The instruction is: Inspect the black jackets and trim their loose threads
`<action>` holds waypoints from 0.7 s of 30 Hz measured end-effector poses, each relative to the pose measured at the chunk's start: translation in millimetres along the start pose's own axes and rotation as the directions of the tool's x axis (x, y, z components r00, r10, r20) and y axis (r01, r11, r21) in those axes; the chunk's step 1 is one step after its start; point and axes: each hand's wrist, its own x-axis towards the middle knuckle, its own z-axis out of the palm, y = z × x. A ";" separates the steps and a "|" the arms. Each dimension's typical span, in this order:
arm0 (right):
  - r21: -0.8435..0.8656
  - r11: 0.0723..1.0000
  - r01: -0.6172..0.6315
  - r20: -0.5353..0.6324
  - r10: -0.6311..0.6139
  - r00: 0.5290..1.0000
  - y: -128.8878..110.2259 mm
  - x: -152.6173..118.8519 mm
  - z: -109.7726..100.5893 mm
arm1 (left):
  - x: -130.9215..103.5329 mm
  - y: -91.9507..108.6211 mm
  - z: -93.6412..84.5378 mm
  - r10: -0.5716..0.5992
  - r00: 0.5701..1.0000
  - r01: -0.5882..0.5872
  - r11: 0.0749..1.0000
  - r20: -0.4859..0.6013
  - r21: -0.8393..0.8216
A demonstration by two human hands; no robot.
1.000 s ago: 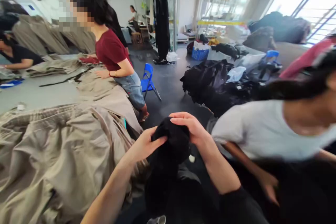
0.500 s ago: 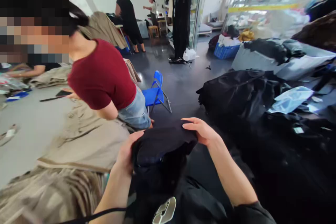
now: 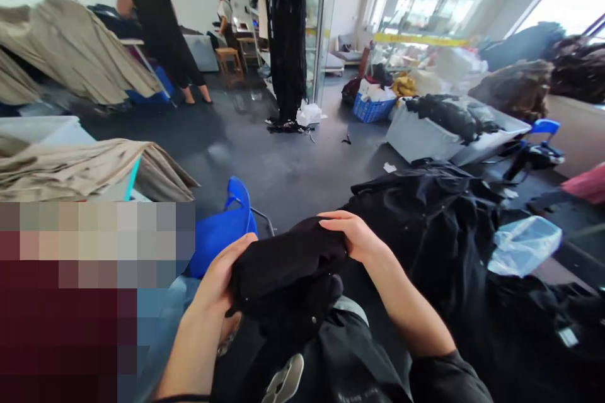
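A folded bundle of black cloth [image 3: 288, 264], possibly a garment, is held between my two hands in front of my body. My left hand [image 3: 229, 264] grips its left end, with the thumb along the top edge. My right hand [image 3: 352, 234] closes round the right end, thumb and fingers at the upper corner. Part of the cloth hangs below, where a small shiny dot shows. The fingers beneath the bundle are hidden.
A blue chair [image 3: 220, 227] stands just ahead on the left, beside a blurred-out person in dark red [image 3: 57, 327]. Black garments [image 3: 425, 208] lie heaped on the floor to the right, near a clear plastic bag [image 3: 524, 245]. Beyond are grey bins [image 3: 420, 132] and a blue basket [image 3: 373, 107].
My view has swung right and I have moved forward past the person in dark red, nearer the blue chair and black heap. Both hands keep hold of the black bundle.
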 end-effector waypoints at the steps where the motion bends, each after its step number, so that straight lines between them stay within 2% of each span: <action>1: 0.000 1.000 -0.003 0.005 0.003 1.000 -16.8 27.1 2.5 | 28.4 13.4 9.7 -0.006 1.000 0.006 1.000 0.006 0.004; 4: -0.011 1.000 0.011 0.063 -0.011 0.998 -64.5 117.4 7.1 | 117.8 49.6 36.0 0.035 0.996 -0.035 0.999 0.086 0.002; 6: -0.035 0.999 0.031 0.165 -0.025 0.986 -97.9 184.3 7.3 | 178.7 73.7 55.2 0.074 0.989 -0.073 0.997 0.125 -0.017; 9: -0.086 0.995 0.055 0.332 -0.024 0.943 -156.3 288.7 11.0 | 263.7 117.2 86.9 0.082 0.973 -0.068 0.995 0.214 -0.072; 11: -0.112 0.992 0.053 0.415 -0.002 0.910 -199.5 356.9 21.5 | 312.9 151.8 106.6 0.090 0.959 -0.069 0.994 0.270 -0.088; 14: -0.151 0.987 0.051 0.517 0.035 0.855 -260.7 452.5 51.8 | 377.1 208.1 127.6 0.119 0.948 -0.132 0.991 0.297 0.024; 16: -0.166 0.985 0.056 0.557 0.047 0.829 -293.8 511.6 77.8 | 417.0 245.5 134.9 0.144 0.954 -0.175 0.979 0.262 0.101; 19: -0.187 0.981 0.042 0.578 0.076 0.813 -331.3 597.3 116.7 | 480.2 299.8 137.0 0.196 0.952 -0.234 0.962 0.236 0.144; 21: -0.227 0.972 0.054 0.595 0.095 0.798 -351.9 654.7 140.4 | 527.2 335.9 133.4 0.203 0.927 -0.281 0.933 0.317 0.224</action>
